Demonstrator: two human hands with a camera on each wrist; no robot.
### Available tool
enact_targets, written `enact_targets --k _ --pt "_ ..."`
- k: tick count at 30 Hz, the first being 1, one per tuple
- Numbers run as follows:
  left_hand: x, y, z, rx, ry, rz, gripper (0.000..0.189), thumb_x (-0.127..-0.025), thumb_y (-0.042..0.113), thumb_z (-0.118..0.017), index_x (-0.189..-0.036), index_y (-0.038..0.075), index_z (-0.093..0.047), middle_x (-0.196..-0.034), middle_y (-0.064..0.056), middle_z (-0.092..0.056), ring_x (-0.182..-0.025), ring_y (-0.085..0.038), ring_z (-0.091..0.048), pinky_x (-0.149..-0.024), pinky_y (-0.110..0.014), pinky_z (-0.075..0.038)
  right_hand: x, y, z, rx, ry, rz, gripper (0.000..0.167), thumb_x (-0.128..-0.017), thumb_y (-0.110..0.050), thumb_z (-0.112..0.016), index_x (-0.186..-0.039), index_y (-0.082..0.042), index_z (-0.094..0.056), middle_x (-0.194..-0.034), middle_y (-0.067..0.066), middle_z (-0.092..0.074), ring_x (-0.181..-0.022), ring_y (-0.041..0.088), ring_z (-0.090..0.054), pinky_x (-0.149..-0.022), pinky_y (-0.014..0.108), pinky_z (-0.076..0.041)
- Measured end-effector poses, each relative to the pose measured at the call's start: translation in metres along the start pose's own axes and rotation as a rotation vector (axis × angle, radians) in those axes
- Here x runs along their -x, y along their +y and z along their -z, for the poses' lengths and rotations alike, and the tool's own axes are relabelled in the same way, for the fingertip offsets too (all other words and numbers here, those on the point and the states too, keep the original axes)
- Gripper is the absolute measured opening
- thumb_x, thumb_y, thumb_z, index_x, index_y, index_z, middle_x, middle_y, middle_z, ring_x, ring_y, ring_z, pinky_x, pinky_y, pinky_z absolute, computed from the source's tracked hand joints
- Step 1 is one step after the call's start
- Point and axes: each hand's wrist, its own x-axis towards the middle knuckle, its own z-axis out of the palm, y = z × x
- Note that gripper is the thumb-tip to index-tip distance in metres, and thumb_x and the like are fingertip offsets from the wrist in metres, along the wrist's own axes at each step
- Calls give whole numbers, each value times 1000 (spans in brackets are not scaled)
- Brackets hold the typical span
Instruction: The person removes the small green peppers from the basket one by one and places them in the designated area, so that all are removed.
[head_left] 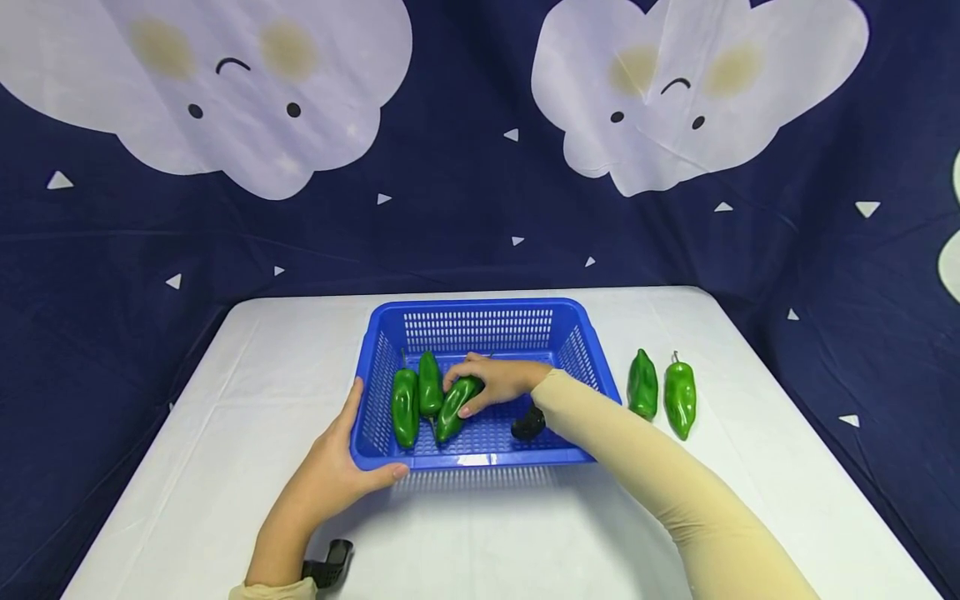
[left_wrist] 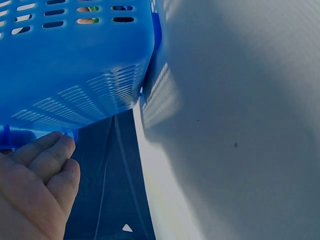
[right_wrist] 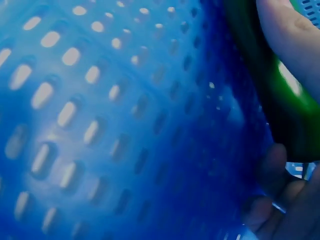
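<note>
A blue plastic basket (head_left: 517, 459) with slotted walls stands on the white table. My left hand (head_left: 330, 471) grips its front left corner, thumb at the front rim and fingers along the left side; the left wrist view shows those fingers (left_wrist: 52, 157) at the rim. Inside the basket, my right hand (head_left: 498, 382) holds a green pepper (head_left: 452, 414) between thumb and fingers. In the right wrist view this pepper (right_wrist: 300, 125) lies dark and glossy under the thumb. Left of it are two more green peppers, one long (head_left: 405, 408) and one partly beside it (head_left: 430, 383).
Two green peppers, one darker (head_left: 642, 385) and one brighter with a curved stem (head_left: 680, 398), lie on the white tablecloth (head_left: 285, 358) right of the basket. A dark blue curtain (head_left: 465, 225) with pale clouds hangs behind the table. Each wrist wears a black device (head_left: 330, 567).
</note>
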Motion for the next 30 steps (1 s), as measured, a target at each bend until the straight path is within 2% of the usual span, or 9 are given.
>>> enact_targets --k 5,22,30 --pt "0 0 0 -5 2 -2 132 -70 60 -82 -161 22 6 -161 -24 -25 -139 -49 -41 -107 -68 -37 2 -1 3 -14 -24 15 37 -91 -35 -72 -124 -37 -58 -125 0 -46 -117 18 -45 -107 45 -38" --pt "0 1 1 0 -3 6 132 -69 61 -82 -161 22 6 -162 -23 -25 -139 -49 -40 -108 -68 -37 0 2 4 -98 -5 6 33 -89 -30 -75 -118 -41 -63 -126 -1 -45 -114 17 -47 -105 42 -38" --pt "0 1 1 7 -6 12 132 -69 61 -82 -161 23 6 -161 -23 -25 -139 -49 -41 -108 -67 -37 -1 3 4 -122 -16 13 34 -88 -27 -76 -118 -37 -64 -123 1 -45 -114 18 -47 -105 40 -38"
